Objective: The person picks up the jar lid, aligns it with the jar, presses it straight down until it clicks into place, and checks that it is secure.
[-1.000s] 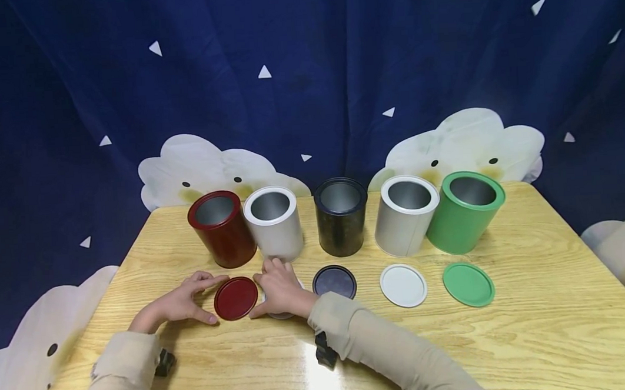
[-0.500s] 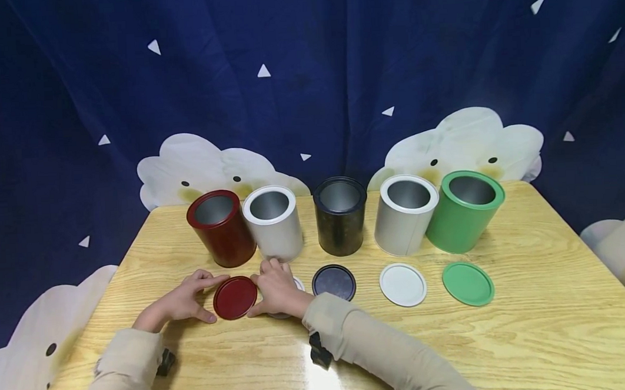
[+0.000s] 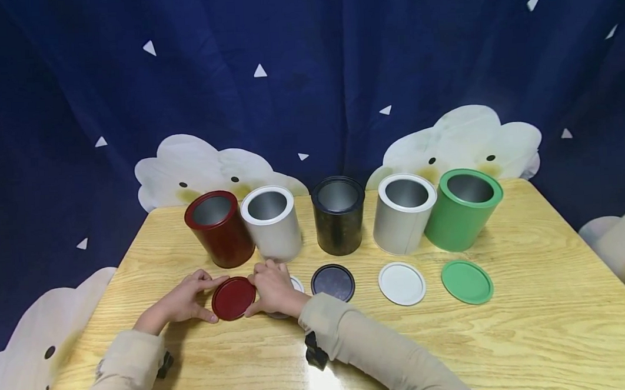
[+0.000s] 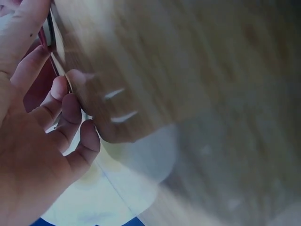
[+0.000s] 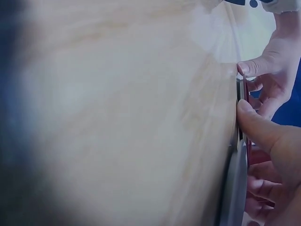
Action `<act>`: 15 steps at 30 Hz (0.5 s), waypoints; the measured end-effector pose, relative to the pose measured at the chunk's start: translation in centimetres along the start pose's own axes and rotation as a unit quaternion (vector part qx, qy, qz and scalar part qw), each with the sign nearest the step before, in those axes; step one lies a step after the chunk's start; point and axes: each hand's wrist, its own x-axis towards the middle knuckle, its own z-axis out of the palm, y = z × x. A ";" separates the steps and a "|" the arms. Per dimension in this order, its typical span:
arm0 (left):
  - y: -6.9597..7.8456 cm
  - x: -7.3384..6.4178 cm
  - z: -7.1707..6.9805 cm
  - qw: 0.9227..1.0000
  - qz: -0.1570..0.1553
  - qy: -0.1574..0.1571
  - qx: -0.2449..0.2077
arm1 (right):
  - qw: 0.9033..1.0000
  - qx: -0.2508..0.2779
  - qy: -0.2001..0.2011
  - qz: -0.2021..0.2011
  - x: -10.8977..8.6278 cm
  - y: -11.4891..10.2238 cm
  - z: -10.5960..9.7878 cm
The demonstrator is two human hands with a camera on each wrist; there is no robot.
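A round red lid (image 3: 233,298) lies on the table between the two hands. My left hand (image 3: 186,299) holds its left rim, index finger at the far edge and thumb at the near edge. From the other side my right hand (image 3: 275,288) grips the right rim in the same way. The right hand is over a white lid (image 3: 297,284), which it mostly hides. In the right wrist view the red lid (image 5: 249,146) appears edge-on beside both thumbs. The left wrist view shows the left fingers (image 4: 70,110) curved near the red lid (image 4: 40,87).
Behind the lids stand open cans: red (image 3: 224,238), white (image 3: 277,235), black (image 3: 339,229), another white (image 3: 401,231) and green (image 3: 454,226). Right of the hands lie a black lid (image 3: 333,282), a white lid (image 3: 402,283) and a green lid (image 3: 467,282) on the wooden table (image 3: 552,324).
My right hand has shifted slightly left, its thumb and index finger closing in on the red lid's rim. More of the white lid shows beneath it. The left hand has hardly moved.
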 end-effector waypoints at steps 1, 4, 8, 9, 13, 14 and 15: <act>0.0 0.0 0.0 1.000 0.004 0.002 -0.001 | 1.000 0.004 0.000 -0.001 0.0 0.0 0.0; -0.2 -0.2 -0.1 1.000 0.022 0.012 -0.015 | 1.000 0.020 -0.002 -0.004 0.0 0.2 -0.1; -0.4 -0.5 -0.2 0.998 0.039 0.019 -0.052 | 0.998 0.054 -0.001 -0.011 0.1 0.5 -0.4; -0.4 -0.5 -0.3 0.997 0.037 0.017 -0.063 | 0.998 0.063 0.000 -0.014 0.1 0.5 -0.5; -0.4 -0.7 -0.3 0.993 0.046 0.015 -0.108 | 0.994 0.102 0.006 -0.023 0.0 0.7 -0.8; -0.4 -0.7 -0.3 0.991 0.050 0.015 -0.121 | 0.993 0.112 0.007 -0.026 0.0 0.8 -0.9; -0.4 -0.8 -0.3 0.989 0.054 0.016 -0.136 | 0.992 0.122 0.009 -0.030 0.0 0.9 -0.9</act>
